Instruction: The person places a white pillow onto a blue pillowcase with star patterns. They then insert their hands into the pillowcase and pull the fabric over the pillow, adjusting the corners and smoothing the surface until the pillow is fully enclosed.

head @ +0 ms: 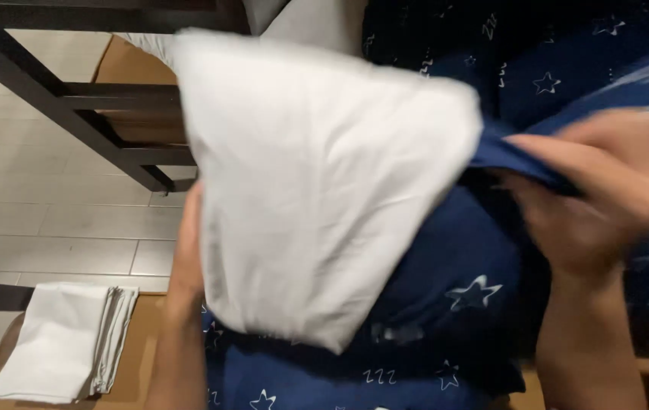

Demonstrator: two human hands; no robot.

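Tiled floor [59, 228], white pillow [317, 182], navy pillowcase [446, 296]

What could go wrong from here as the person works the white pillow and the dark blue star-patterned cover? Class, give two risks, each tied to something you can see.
1. The left hand touches only the pillow's edge, so the pillow might slip toward the tiled floor.
2. The right hand pinches a thin fold of the blue cover; that small grip may pull free.
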